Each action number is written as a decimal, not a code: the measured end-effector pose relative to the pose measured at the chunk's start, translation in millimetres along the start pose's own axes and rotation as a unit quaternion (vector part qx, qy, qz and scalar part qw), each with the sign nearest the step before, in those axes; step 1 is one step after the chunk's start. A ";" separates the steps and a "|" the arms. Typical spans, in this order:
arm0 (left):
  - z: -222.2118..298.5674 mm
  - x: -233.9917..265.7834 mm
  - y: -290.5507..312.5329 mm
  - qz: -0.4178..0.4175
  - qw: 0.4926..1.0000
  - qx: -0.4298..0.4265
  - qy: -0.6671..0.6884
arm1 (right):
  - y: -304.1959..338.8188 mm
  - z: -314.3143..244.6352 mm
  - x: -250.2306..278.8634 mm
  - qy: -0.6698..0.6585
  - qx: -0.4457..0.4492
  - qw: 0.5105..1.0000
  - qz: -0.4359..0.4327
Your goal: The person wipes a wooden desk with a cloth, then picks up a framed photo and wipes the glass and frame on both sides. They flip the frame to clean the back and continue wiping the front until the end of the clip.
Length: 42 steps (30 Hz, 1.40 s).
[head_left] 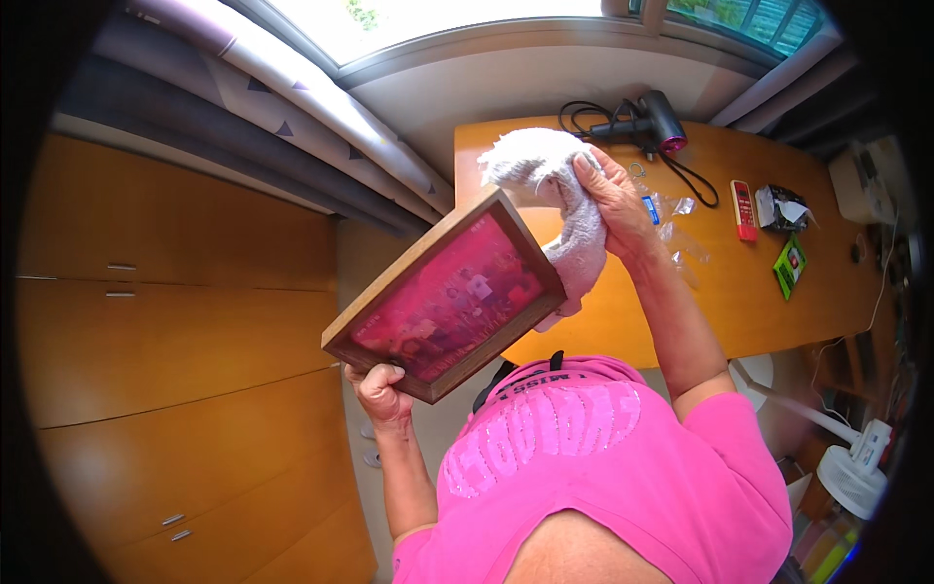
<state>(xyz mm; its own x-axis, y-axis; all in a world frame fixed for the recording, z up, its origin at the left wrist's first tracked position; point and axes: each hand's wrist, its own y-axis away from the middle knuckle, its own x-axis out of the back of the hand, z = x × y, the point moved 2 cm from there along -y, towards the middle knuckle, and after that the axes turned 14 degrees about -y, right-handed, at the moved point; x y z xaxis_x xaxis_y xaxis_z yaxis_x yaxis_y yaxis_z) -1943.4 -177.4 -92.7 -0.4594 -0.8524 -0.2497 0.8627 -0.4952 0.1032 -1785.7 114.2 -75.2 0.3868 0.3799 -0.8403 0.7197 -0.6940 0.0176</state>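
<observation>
My left hand [381, 394] grips the lower left corner of a wooden picture frame [449, 297], its thumb on the front edge. Behind the glass is a pinkish picture with small figures, partly washed out by reflection. The frame is tilted and held up in front of my body. In my right hand [620, 204] is a whitish cloth [574, 219], pinched near its upper part. The cloth bends in a curve and hangs down behind the frame's right corner, where its lower end is partly hidden.
Beyond my hands stands a wooden table [632, 321]. On it lie a hair dryer [647, 127] with a black cord, a red remote control [743, 210], a green packet [790, 265], a black package [781, 208] and clear plastic scraps. Wooden cabinets [185, 341] are left; a white fan [851, 472] is right.
</observation>
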 end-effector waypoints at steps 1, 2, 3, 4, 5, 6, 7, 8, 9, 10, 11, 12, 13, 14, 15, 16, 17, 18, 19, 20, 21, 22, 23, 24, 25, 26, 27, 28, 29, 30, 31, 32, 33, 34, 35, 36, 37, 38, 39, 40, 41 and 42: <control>-1.0 0.7 -2.2 -0.017 1.000 0.018 0.009 | -1.0 1.3 -5.2 -0.023 -0.001 1.000 -0.006; -1.6 1.2 -4.6 -0.033 0.999 0.035 0.017 | -3.2 3.6 -8.4 0.005 -0.003 1.000 -0.010; -2.1 0.7 -6.2 -0.049 0.997 0.053 0.026 | -4.4 5.9 -14.9 0.033 -0.015 0.999 -0.041; -2.9 0.6 -6.4 -0.050 0.996 0.063 0.028 | -5.3 8.4 -22.2 0.062 -0.029 0.995 -0.072; -3.5 0.4 -6.6 -0.051 0.996 0.072 0.031 | -5.7 11.0 -27.6 0.090 -0.043 0.990 -0.103; -4.2 0.2 -6.9 -0.051 0.995 0.082 0.033 | -5.4 13.3 -29.3 0.101 -0.042 0.988 -0.107; -4.8 1.6 -6.6 -0.049 0.995 0.081 0.036 | -4.6 15.1 -30.9 0.097 -0.038 0.989 -0.108; -5.3 3.6 -6.9 -0.047 0.995 0.080 0.039 | -3.8 16.5 -32.4 0.092 -0.034 0.989 -0.108; -5.5 4.7 -7.0 -0.045 0.995 0.079 0.042 | -3.0 17.6 -32.6 0.088 -0.031 0.990 -0.108; -4.3 2.9 -6.2 -0.045 0.995 0.083 0.044 | -3.6 18.0 -30.4 0.090 -0.041 0.989 -0.108; -1.2 -0.7 -5.3 -0.045 0.994 0.086 0.045 | -5.3 17.4 -26.5 0.092 -0.052 0.989 -0.107; 0.6 -2.8 -4.8 -0.044 0.994 0.090 0.047 | -5.9 17.9 -23.4 0.094 -0.063 0.988 -0.107; 0.9 -3.7 -5.4 -0.041 0.994 0.092 0.048 | -5.5 18.3 -21.8 0.089 -0.061 0.988 -0.106; 1.3 -4.0 -6.1 -0.038 0.994 0.094 0.048 | -5.3 18.9 -20.3 0.085 -0.060 0.989 -0.106; 1.5 -3.9 -6.6 -0.034 0.994 0.096 0.049 | -5.1 19.0 -19.4 0.080 -0.059 0.989 -0.105; 1.2 -3.2 -7.1 -0.034 0.994 0.097 0.042 | -4.3 18.8 -18.6 0.089 -0.057 0.990 -0.095; 0.7 -1.9 -7.8 -0.035 0.994 0.098 0.036 | -3.1 18.6 -18.2 0.098 -0.055 0.990 -0.084; 0.0 -0.8 -8.5 -0.035 0.994 0.099 0.029 | -2.4 18.3 -17.3 0.107 -0.053 0.990 -0.074; -0.4 -0.1 -8.9 -0.041 0.994 0.099 0.024 | -2.0 18.3 -15.7 0.104 -0.055 0.990 -0.073; -0.8 0.3 -9.3 -0.046 0.994 0.099 0.018 | -1.6 18.4 -13.1 0.100 -0.057 0.991 -0.072; -1.1 0.0 -9.7 -0.052 0.994 0.100 0.013 | -1.2 18.6 -10.6 0.097 -0.058 0.991 -0.071; -0.2 -2.2 -10.2 -0.047 0.993 0.106 0.016 | -1.2 18.3 -8.1 0.088 -0.047 0.994 -0.051; 1.8 -6.2 -10.4 -0.041 0.993 0.113 0.019 | -1.1 17.9 -5.7 0.079 -0.036 0.996 -0.031; 2.7 -8.5 -10.8 -0.036 0.992 0.119 0.022 | -1.2 17.8 -3.5 0.071 -0.025 0.997 -0.010; 2.3 -8.6 -11.3 -0.036 0.992 0.121 0.028 | -3.3 16.9 -1.1 0.059 0.000 0.998 -0.002; 1.9 -8.4 -11.8 -0.035 0.991 0.124 0.033 | -7.1 15.6 1.6 0.047 0.024 0.999 0.007; 1.5 -8.5 -12.3 -0.035 0.991 0.126 0.038 | -9.0 14.5 3.2 0.036 0.049 0.998 0.015; 2.2 -9.2 -12.2 -0.036 0.990 0.129 0.036 | -7.9 12.2 -1.3 0.057 0.038 0.998 0.002; 3.8 -10.7 -12.0 -0.036 0.990 0.131 0.034 | -7.2 14.8 -3.4 0.065 0.015 0.998 -0.019; 4.4 -11.0 -11.4 -0.037 0.990 0.134 0.033 | -6.6 18.1 -5.8 0.071 -0.008 0.997 -0.041; 2.1 -6.8 -12.2 -0.044 0.989 0.133 0.035 | -5.5 19.7 -7.5 0.079 -0.031 0.994 -0.061; -1.7 1.2 -14.7 -0.052 0.989 0.132 0.037 | -4.9 19.1 -8.8 0.099 -0.030 0.992 -0.072; -4.0 5.6 -15.1 -0.059 0.989 0.131 0.040 | -4.4 19.2 -7.6 0.108 -0.035 0.991 -0.070; -3.9 5.3 -14.5 -0.051 0.990 0.127 0.038 | -5.3 19.9 -6.4 0.118 -0.040 0.990 -0.069; -3.5 3.9 -14.0 -0.042 0.991 0.123 0.036 | -5.7 20.6 -5.5 0.128 -0.046 0.988 -0.068; -3.5 3.2 -13.9 -0.033 0.992 0.119 0.034 | -5.1 21.5 -5.2 0.126 -0.049 0.988 -0.069; -4.4 5.1 -15.0 -0.027 0.991 0.126 0.038 | -3.6 22.5 -5.3 0.125 -0.052 0.988 -0.071; -5.5 8.3 -17.0 -0.020 0.990 0.133 0.042 | -2.0 23.4 -5.2 0.123 -0.054 0.988 -0.072; -6.4 10.1 -18.1 -0.013 0.989 0.140 0.046 | 0.0 24.7 -4.1 0.128 -0.060 0.987 -0.075; -6.0 7.3 -17.2 0.003 0.987 0.150 0.052 | 2.3 26.4 -0.6 0.134 -0.066 0.986 -0.079; -3.0 1.7 -15.0 0.018 0.985 0.160 0.059 | 4.0 27.5 3.3 0.139 -0.071 0.984 -0.083; -2.8 -2.0 -13.5 0.034 0.983 0.170 0.065 | 4.9 27.7 7.5 0.144 -0.080 0.983 -0.082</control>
<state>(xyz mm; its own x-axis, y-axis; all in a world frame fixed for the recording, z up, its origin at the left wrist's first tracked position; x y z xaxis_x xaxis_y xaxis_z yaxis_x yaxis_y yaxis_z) -1953.5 -168.6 -96.3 -0.3535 -0.8675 -0.3500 0.7599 -0.4845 0.4333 -1795.3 96.7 -96.4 0.3891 0.6511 -0.6516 0.8580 -0.5136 -0.0007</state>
